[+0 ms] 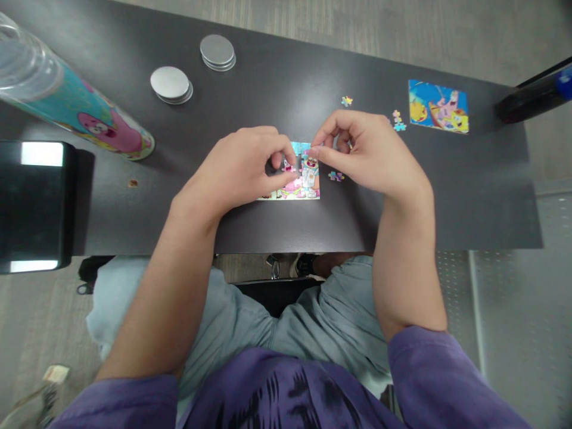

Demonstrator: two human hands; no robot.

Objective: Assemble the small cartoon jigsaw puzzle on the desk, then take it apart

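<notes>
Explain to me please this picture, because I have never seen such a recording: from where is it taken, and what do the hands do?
There is no machine here. A camera on a person's head looks down at their own bare hands. On the dark table lies a partly assembled cartoon puzzle. The left hand is over its left part, thumb and forefinger apart. The right hand has its fingertips at the upper right part; whether they pinch a piece, I cannot tell. Around lie loose pieces and a cartoon picture card at the right; at the left are silver discs in two stacks and a printed tube.
</notes>
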